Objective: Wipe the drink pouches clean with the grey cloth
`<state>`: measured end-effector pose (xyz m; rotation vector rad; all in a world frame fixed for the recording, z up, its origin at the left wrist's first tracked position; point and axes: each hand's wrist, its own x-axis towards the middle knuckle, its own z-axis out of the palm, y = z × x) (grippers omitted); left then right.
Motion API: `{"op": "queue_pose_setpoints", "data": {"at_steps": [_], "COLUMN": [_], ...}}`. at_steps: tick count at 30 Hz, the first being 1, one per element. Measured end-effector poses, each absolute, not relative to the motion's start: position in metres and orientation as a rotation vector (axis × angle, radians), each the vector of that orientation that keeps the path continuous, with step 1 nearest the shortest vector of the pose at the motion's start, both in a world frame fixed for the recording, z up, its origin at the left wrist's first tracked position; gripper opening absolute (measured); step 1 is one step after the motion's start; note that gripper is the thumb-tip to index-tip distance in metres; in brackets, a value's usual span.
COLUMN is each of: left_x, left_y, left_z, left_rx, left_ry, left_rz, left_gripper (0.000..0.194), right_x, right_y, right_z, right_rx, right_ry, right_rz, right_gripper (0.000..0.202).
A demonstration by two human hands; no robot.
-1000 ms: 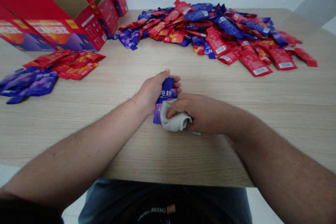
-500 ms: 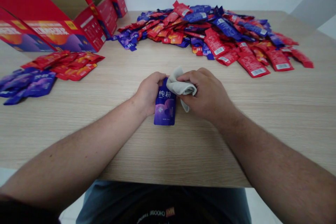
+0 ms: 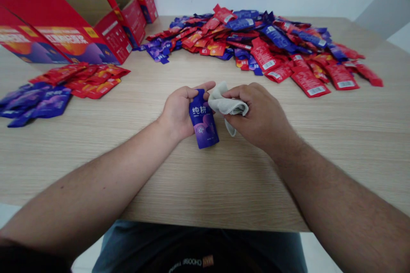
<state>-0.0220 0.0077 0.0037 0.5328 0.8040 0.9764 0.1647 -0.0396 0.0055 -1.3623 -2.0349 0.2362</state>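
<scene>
So your left hand (image 3: 182, 111) has the purple pouch (image 3: 205, 130) pinched by its neck, smack in the clock's center. Your right hand (image 3: 261, 115), over at 3 o'clock, is pinching a bunched grey cloth (image 3: 226, 104). Mixed pouch pile (image 3: 253, 45) at 1, red boxes (image 3: 80, 47) at 10.

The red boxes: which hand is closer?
Left. The left hand is in front of the boxes, to their right; the right hand is farther right, with a cloth.
</scene>
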Motion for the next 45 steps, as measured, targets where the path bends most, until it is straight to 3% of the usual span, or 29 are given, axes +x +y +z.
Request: {"op": "queue_pose_setpoints", "data": {"at_steps": [6, 9, 14, 21, 27, 38, 42, 45], "left_x": [-0.026, -0.026, -0.025, -0.023, -0.019, -0.016, -0.009, -0.004], "left_y": [0.005, 0.006, 0.008, 0.011, 0.012, 0.014, 0.002, -0.01], "left_z": [0.012, 0.012, 0.011, 0.003, -0.007, -0.011, -0.007, -0.007], "left_rx": [0.505, 0.519, 0.517, 0.663, 0.779, 0.719, 0.58, 0.637], "left_ry": [0.799, 0.832, 0.827, 0.896, 0.99, 1.048, 0.941, 0.855], "left_rz": [1.058, 1.051, 1.062, 1.171, 1.188, 1.176, 1.018, 0.881], "left_gripper": [0.068, 0.071, 0.06, 0.028, 0.023, 0.008, 0.026, 0.021], "right_x": [0.164, 0.164, 0.165, 0.172, 0.183, 0.156, 0.155, 0.155], "right_y": [-0.04, -0.04, -0.041, -0.037, -0.032, -0.032, -0.031, -0.031], "right_z": [0.006, 0.005, 0.004, 0.011, 0.022, -0.014, -0.01, -0.009], "right_rx": [-1.364, -1.365, -1.359, -1.43, -1.511, -1.514, -1.62, -1.657], "right_ry": [-2.061, -2.063, -2.059, -2.003, -1.848, -1.998, -1.921, -1.886], "right_rz": [0.236, 0.252, 0.241, 0.185, 0.15, 0.487, 0.508, 0.511], "right_gripper": [0.027, 0.03, 0.029, 0.022, 0.013, 0.016, 0.017, 0.017]}}
